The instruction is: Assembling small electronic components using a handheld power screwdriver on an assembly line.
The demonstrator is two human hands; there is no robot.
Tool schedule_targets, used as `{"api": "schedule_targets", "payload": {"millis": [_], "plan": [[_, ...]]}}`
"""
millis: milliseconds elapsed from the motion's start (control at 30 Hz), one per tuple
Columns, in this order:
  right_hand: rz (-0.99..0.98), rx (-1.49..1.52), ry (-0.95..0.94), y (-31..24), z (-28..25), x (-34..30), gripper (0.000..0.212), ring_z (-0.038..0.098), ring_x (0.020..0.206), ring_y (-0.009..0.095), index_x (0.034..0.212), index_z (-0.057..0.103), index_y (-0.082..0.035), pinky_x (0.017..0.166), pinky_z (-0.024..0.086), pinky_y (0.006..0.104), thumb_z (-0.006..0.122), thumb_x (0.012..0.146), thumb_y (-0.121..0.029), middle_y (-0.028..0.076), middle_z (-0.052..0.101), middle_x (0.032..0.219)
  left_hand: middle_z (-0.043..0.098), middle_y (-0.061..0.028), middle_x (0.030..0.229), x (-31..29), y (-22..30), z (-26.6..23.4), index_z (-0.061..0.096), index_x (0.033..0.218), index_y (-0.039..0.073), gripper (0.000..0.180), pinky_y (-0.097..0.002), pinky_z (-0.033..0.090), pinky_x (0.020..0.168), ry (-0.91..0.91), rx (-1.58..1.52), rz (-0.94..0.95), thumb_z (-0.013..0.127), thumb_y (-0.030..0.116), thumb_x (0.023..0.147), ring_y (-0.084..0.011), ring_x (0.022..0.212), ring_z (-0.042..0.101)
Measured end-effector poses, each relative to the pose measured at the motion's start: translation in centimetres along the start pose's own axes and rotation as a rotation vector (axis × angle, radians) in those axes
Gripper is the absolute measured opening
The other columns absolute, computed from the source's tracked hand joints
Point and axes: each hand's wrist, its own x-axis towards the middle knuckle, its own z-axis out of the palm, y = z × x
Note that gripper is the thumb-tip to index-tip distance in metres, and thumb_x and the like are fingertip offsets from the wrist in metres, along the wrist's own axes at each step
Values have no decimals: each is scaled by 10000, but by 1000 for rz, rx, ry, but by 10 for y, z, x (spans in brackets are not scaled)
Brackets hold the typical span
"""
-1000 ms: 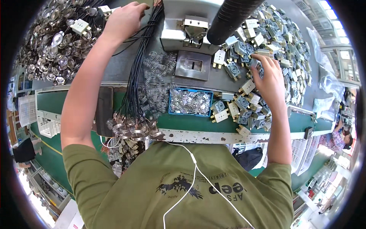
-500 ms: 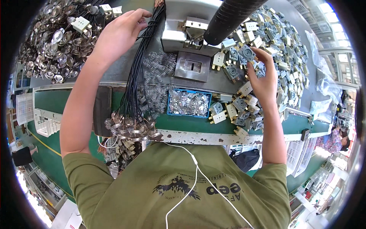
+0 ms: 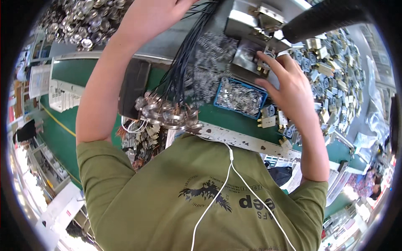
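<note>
The grey-and-cream plastic block with brass pins (image 3: 263, 65) – pinched in the right hand (image 3: 294, 90) – has moved leftward onto the square steel fixture (image 3: 244, 59) under the grip, apparently shifting work there. Left hand (image 3: 154, 17), farther left: fingertips cropped, grip unclear.

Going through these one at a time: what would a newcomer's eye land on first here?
Probably the two big heaps: shiny round metal parts at upper left, and grey-and-cream plug-like parts along the right. Between them, a bundle of black wires runs down to the left of a blue tray of small metal pieces. Above the tray, the right hand holds one part at a metal block.
</note>
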Motion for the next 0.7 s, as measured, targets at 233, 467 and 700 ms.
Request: {"api": "schedule_targets", "payload": {"millis": [233,467,700], "plan": [[-123,-102,132,7,12,22,406,653,808,299,1273,733,-172,743,526,422,754,878,-80,96,657,930,703,-110,943,-21,16,-15,674,1151,-3,211,-311,536,738,-82,-63,-169,678,99,966,-190,824,677],[-99,-1,219,-1,27,20,284,709,947,279,1146,758,-116,818,564,377,794,864,-103,80,728,1117,700,-110,959,-40,19,-20,667,1166,14,228,-311,541,736,-151,-167,-130,682,131,971,-186,825,669],[-70,-62,254,1,35,18,233,708,982,273,1105,766,-117,856,566,382,776,876,-74,66,724,1132,700,-132,990,-58,22,-46,669,1161,21,222,-356,561,750,-410,-120,-105,668,143,975,-261,876,704]]}}
